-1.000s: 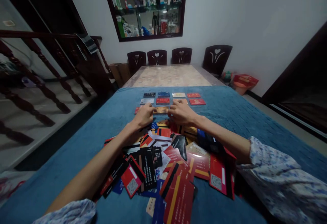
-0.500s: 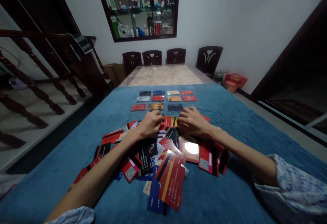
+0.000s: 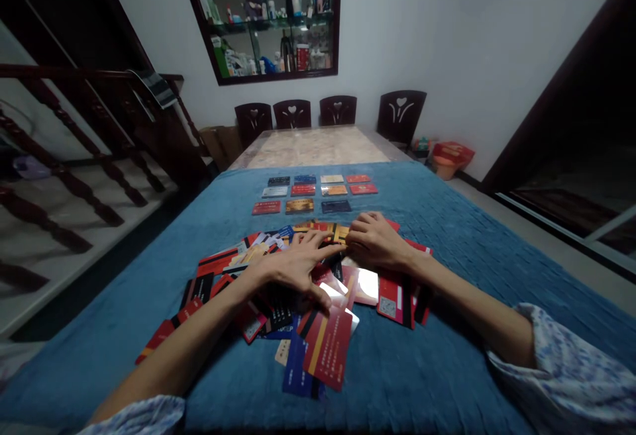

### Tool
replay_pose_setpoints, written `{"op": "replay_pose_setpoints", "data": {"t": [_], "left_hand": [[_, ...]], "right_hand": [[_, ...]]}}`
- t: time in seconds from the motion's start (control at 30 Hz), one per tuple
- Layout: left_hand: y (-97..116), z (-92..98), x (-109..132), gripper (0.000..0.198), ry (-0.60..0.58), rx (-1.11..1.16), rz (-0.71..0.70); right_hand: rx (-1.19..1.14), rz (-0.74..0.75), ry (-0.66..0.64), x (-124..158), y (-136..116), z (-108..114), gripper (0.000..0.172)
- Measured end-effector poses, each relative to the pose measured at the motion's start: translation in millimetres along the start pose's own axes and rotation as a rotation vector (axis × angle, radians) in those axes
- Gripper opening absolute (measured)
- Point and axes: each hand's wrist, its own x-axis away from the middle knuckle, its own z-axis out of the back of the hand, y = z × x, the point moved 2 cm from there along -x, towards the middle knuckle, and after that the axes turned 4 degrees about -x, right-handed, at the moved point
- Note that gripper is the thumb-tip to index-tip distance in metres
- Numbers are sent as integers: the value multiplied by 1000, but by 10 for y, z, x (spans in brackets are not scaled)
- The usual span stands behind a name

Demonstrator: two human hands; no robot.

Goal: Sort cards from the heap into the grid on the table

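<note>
A loose pile of plastic cards lies face down and overlapping on the blue cloth. Over its middle is my left hand (image 3: 301, 264), open, fingers spread and thumb reaching down beside a red card with a yellow stripe (image 3: 330, 349). My right hand (image 3: 376, 243) rests at the pile's far right side, its fingers curled closed. Whatever is in them is hidden. A gold-yellow card (image 3: 340, 232) lies right by those fingertips. Below the right wrist is a red card with a printed square code (image 3: 395, 299). Blue cards (image 3: 297, 365) stick out at the near edge.
Beyond the pile, several cards stand in three neat rows, among them a gold card (image 3: 299, 206) and a dark blue card (image 3: 336, 206). The blue cloth (image 3: 218, 203) covers the near table; the bare stone tabletop (image 3: 322, 144) lies behind it. Dark chairs (image 3: 292, 114) line the far wall.
My left hand has opened from a pinch, spreading its fingers and moving nearer over the pile. My right hand stays curled in about the same spot. The view has shifted slightly.
</note>
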Motion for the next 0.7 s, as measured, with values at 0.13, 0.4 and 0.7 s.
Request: {"op": "replay_pose_setpoints", "data": {"t": [0.13, 0.4, 0.7], "left_hand": [[56, -8, -5, 120, -91, 1, 0], [-80, -110, -59, 88, 57, -75, 44], [-220, -152, -150, 48, 268, -120, 241]], "right_hand": [[-20, 0, 12, 24, 11, -11, 19], [-46, -55, -39, 28, -12, 34, 20], [-143, -49, -25, 15, -109, 93, 24]]}}
